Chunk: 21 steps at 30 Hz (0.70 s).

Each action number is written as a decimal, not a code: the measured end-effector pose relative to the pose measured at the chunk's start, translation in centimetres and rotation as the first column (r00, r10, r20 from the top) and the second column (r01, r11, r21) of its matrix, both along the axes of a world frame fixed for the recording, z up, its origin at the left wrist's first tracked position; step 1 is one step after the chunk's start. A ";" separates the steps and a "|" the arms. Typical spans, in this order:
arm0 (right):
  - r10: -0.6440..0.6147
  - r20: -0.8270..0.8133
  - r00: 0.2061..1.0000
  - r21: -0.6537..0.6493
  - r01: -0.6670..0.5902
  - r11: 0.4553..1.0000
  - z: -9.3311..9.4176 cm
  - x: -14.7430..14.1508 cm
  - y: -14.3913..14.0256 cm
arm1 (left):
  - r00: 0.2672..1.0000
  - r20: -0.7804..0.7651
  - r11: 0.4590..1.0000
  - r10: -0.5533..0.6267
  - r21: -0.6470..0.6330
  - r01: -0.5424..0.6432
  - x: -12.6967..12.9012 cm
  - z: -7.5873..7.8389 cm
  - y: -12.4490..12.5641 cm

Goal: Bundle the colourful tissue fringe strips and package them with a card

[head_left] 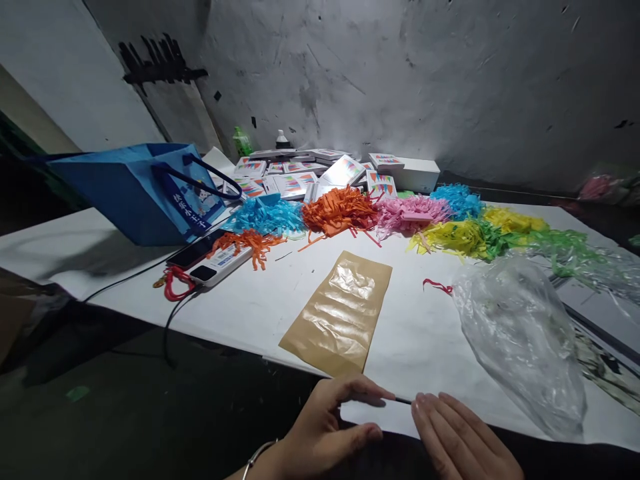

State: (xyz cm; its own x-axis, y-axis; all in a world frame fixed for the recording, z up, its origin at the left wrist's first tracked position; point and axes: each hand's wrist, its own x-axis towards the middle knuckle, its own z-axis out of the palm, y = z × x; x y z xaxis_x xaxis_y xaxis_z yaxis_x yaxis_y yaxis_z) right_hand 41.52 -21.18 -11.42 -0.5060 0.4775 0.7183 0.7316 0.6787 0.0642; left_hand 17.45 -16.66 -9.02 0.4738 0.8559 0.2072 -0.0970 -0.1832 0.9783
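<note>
At the table's front edge my left hand (336,421) grips a flat white piece (380,416) between thumb and fingers. The piece has rounded corners on its left and a thin dark line along its top edge; its exact kind does not show. My right hand (457,433) covers the other end, fingers pressed together against it. Just beyond the hands lies a brown kraft paper bag (340,313) with a shiny clear front. A crumpled clear plastic bag (520,340) rests to the right, beside a short red strip (437,287).
Shredded paper in blue (265,215), orange (340,210), pink (410,212) and yellow (453,238) lines the table's middle. Several printed boxes (345,171) pile against the wall. A blue gift bag (145,190) stands left, near a phone (220,267) with cables.
</note>
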 end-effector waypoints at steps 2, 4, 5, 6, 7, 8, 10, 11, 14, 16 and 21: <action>0.069 0.071 0.995 0.028 -0.071 0.997 0.2 0.3 0.6 | 1.000 0.013 0.998 0.016 -0.059 -0.015 0.1 -0.1 -0.1; 0.105 0.062 0.993 0.000 -0.105 0.994 0.8 0.3 1.1 | 0.999 0.037 0.989 0.039 -0.142 -0.034 0.0 -0.3 -0.1; 0.115 0.024 0.993 -0.027 -0.115 0.993 1.2 0.2 1.2 | 0.998 0.044 0.984 0.045 -0.174 -0.037 0.0 -0.4 -0.1; 0.123 -0.033 0.992 -0.070 -0.126 0.990 1.6 0.1 1.3 | 0.998 0.043 0.981 0.048 -0.191 -0.039 0.0 -0.4 -0.2; 0.126 -0.107 0.986 -0.130 -0.140 0.982 2.0 0.0 1.3 | 0.998 0.036 0.980 0.051 -0.193 -0.043 0.0 -0.4 -0.2; 0.123 -0.189 0.974 -0.208 -0.162 0.965 2.3 -0.1 1.2 | 0.998 0.029 0.980 0.053 -0.194 -0.046 0.0 -0.4 -0.2; 0.102 -0.330 0.938 -0.380 -0.231 0.896 2.5 -0.3 0.9 | 0.998 0.021 0.979 0.053 -0.199 -0.048 0.1 -0.4 -0.2; 0.089 -0.382 0.920 -0.442 -0.266 0.857 2.4 -0.4 0.8 | 0.998 0.023 0.978 0.053 -0.202 -0.047 0.2 -0.3 -0.3; 0.048 -0.454 0.890 -0.470 -0.284 0.836 2.2 -0.3 0.6 | 0.999 0.023 0.981 0.044 -0.190 -0.038 0.4 -0.4 -0.3; 0.069 -0.412 0.909 -0.398 -0.247 0.883 2.6 0.1 0.8 | 0.999 0.035 0.982 0.042 -0.186 -0.035 0.4 -0.6 -0.3; 0.185 -0.168 0.968 -0.357 -0.234 0.904 4.9 1.2 2.0 | 1.000 0.005 0.991 -0.002 -0.131 0.003 0.1 -1.0 -0.4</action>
State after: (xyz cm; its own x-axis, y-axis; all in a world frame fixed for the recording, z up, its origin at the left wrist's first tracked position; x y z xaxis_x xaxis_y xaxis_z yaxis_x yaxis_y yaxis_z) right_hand 42.70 -19.18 -6.53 -0.5400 0.6148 0.5748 0.5549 0.7736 -0.3061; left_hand 17.54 -17.02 -10.04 0.4755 0.8745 0.0957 -0.1018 -0.0534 0.9934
